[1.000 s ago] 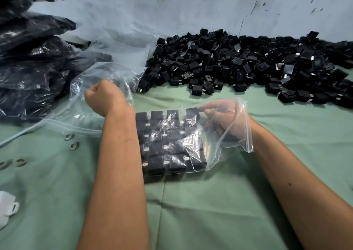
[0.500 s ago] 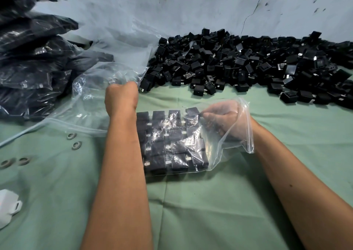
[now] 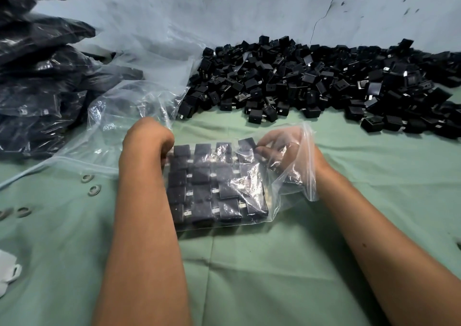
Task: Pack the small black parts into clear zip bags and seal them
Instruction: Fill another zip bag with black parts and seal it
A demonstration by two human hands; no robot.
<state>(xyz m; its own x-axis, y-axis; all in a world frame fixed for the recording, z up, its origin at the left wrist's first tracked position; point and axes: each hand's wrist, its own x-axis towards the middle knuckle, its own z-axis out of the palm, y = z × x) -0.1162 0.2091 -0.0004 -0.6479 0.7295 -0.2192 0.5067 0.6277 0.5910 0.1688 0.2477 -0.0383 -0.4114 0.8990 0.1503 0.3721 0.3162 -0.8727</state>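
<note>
While the zip bag (image 3: 224,183) lies flat on the green-covered bench (image 3: 274,263) between the two forearms, the head view shows it already filled with small black parts (image 3: 199,176) set in neat rows, four across. The right hand (image 3: 279,151) is inside the bag's open mouth, seen through the film, its fingers curled and its fingertips (image 3: 260,148) touching the far right part of the top row; whether it pinches that part or only nudges it I cannot tell. The left hand (image 3: 149,136) is at the bag's far left corner, knuckles up and fingers curled under, apparently gripping the plastic there, though the fingertips are hidden.

I judge the step in hand to be the last of the filling: squaring the final part into its row while the left hand steadies the bag. The mouth of the bag, loose and puffed around the right wrist, is not yet sealed.

Next, the right hand needs to come out of the opening without dragging the rows askew, the loose film needs flattening, and the zip strip wants pinching shut along its whole length.

Beyond both hands lies the loose heap of black parts (image 3: 324,83). Beyond the left hand lies an empty clear bag (image 3: 119,131), and further to the left filled bags (image 3: 37,88) are stacked.
</note>
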